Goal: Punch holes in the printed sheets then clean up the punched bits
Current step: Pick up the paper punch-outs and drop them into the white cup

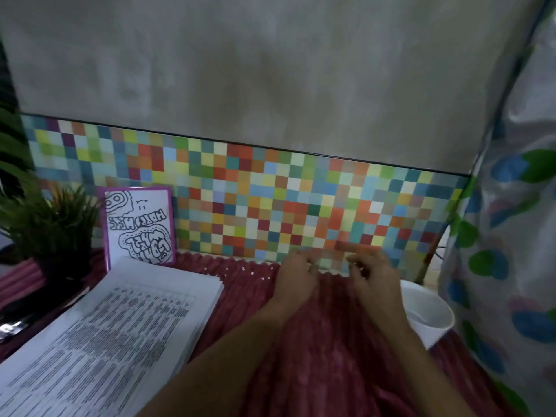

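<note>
The printed sheets (120, 320) lay in a thick stack at my lower left, on the dark red ribbed cloth (316, 371). The top sheet was white and full of small black text set in a table with rows and columns. The edges of the stack were not even; at its far right corner the sheets stepped out a little one from another. I could not make out any holes in them from this view.

The punched bits (243, 269) were small white dots, scattered on the cloth near its far edge, between the stack and my hands.

My left hand (296, 276) and my right hand (374, 276) were close together but apart, both at the far edge of the cloth, with the fingers curled down. They were blurred, so I cannot tell if they pinched any bits.

A white cup (430, 334) stood just beside my right wrist, at the right. Its inside looked white; I could not tell if bits were in it. At the far left a dark pot (64, 266) held a green plant (51, 224). Beside it a card (140, 225) with a purple border leaned on the coloured tiles (270, 200).
</note>
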`<action>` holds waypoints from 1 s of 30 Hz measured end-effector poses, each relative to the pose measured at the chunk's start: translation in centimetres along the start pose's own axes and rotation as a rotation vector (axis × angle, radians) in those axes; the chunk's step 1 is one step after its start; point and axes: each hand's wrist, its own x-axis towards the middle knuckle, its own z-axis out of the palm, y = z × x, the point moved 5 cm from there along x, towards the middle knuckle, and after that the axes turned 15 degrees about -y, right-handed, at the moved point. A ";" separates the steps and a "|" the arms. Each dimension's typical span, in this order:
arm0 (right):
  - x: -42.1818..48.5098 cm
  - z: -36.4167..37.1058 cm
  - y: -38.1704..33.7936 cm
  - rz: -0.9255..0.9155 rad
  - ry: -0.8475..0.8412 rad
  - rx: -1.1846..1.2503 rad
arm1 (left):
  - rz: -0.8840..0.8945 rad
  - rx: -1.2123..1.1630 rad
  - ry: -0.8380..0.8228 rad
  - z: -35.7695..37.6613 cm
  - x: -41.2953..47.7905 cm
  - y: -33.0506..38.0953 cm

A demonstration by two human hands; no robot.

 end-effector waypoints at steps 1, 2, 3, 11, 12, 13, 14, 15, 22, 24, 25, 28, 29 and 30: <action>0.6 2.2 0.0 0.033 -0.069 0.055 | -0.075 0.025 0.030 -1.2 -0.3 -2.0; 1.1 4.4 0.3 0.066 -0.134 0.104 | -0.134 0.042 0.053 -2.2 -0.5 -3.9; 1.5 6.5 0.6 0.104 -0.194 0.152 | -0.181 0.055 0.061 -2.9 -0.8 -5.6; 3.3 15.8 2.9 0.294 -0.332 0.235 | -0.326 0.138 -0.051 -2.7 -0.5 -11.9; 3.5 16.2 2.9 0.292 -0.352 0.209 | -0.318 0.151 -0.069 -2.4 -0.3 -12.0; 3.7 16.6 3.0 0.293 -0.370 0.184 | -0.315 0.154 -0.076 -2.3 -0.2 -12.0; 3.7 17.1 3.2 0.303 -0.382 0.158 | -0.315 0.150 -0.076 -2.3 0.0 -12.1; 3.8 17.5 3.5 0.309 -0.389 0.132 | -0.313 0.139 -0.068 -2.3 0.0 -12.2; 4.3 17.5 4.4 0.395 -0.254 0.253 | -0.299 0.111 -0.043 -2.8 -0.2 -12.0; 4.6 15.7 5.6 0.493 -0.074 0.407 | -0.321 0.071 -0.057 -3.0 -0.2 -12.2; 4.6 14.8 6.3 0.533 -0.001 0.423 | -0.330 0.043 -0.061 -3.1 -0.3 -12.2; 4.4 13.9 8.0 0.592 0.007 0.421 | -0.334 -0.070 -0.013 -3.9 -0.3 -12.1; 4.3 14.1 8.2 0.591 -0.029 0.424 | -0.314 -0.111 0.016 -4.1 -0.3 -12.1; 4.2 14.3 8.3 0.585 -0.061 0.419 | -0.288 -0.133 0.033 -4.4 -0.3 -11.8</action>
